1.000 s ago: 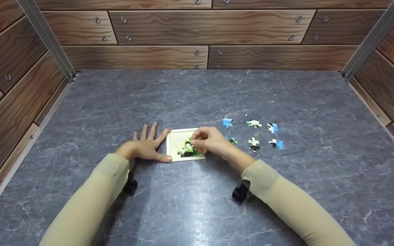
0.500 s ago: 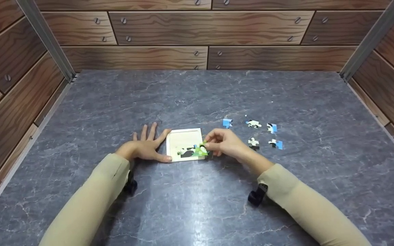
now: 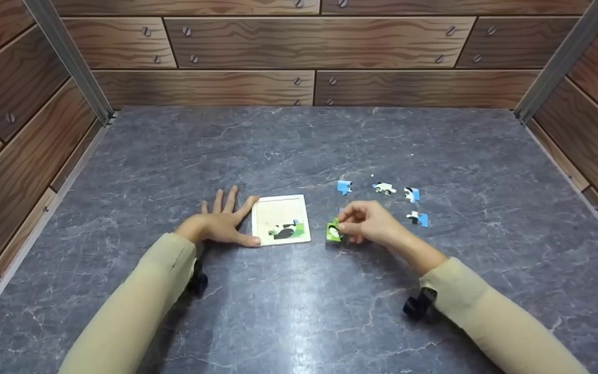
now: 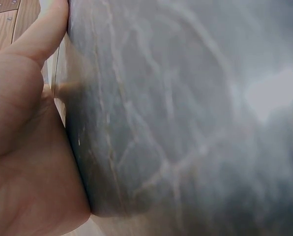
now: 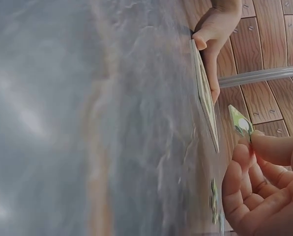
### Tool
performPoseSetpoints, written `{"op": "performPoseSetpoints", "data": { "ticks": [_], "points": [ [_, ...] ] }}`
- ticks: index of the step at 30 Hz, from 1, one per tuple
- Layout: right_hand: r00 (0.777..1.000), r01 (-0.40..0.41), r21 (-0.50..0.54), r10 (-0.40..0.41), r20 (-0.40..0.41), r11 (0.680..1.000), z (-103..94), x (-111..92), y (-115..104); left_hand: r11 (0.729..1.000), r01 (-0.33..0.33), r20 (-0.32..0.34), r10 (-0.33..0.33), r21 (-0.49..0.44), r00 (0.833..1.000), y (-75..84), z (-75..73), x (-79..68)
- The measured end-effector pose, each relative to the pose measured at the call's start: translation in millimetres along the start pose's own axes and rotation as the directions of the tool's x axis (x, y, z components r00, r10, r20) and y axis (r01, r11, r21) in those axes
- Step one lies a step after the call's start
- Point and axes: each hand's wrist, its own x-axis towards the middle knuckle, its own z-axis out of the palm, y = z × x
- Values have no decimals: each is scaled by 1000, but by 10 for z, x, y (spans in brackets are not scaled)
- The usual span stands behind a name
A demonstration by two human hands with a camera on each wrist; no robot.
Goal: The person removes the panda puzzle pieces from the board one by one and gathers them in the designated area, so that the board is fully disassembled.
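Observation:
My left hand (image 3: 222,226) lies with its fingers spread on the table, thumb and index fingertip at the left edge of a square puzzle tray (image 3: 255,218). Joined puzzle pieces (image 3: 286,231) in green, black and white fill the lower part of the tray. To the right of the tray, my right hand (image 3: 369,222) pinches a green puzzle piece (image 3: 333,231) with a white patch between thumb and fingers. In the right wrist view this green piece (image 5: 241,121) is up off the table, tilted. The left wrist view catches only part of the left hand (image 4: 23,123).
Loose pieces lie beyond and right of the right hand: a blue one (image 3: 344,187), a white one (image 3: 384,188) and two blue-and-white ones, the upper piece (image 3: 411,194) and lower piece (image 3: 418,218). The right hand covers others. Wood-patterned walls (image 3: 320,44) enclose the grey marbled table (image 3: 257,150).
My right hand has drawn back rightward from over the tray, carrying the green puzzle piece with it and covering some loose pieces. The left hand and tray have stayed put.

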Motion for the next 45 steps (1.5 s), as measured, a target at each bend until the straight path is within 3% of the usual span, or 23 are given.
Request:
{"op": "performPoseSetpoints", "data": {
  "ticks": [18,27,38,45],
  "points": [
    [988,-145,-31,146,47,989,-129,-238,169,1000,-12,-8,12,-1,1000,-13,7,-13],
    [991,-128,-49,130,31,991,-136,-247,212,1000,9,4,-9,-1,1000,2,-1,-19],
    [994,-104,-100,106,14,990,-179,-250,208,1000,-11,-4,11,6,1000,19,-6,-19],
    [997,-76,-76,78,19,994,-142,-211,150,1000,-17,-6,17,12,1000,19,-7,-24]
  ]
}}
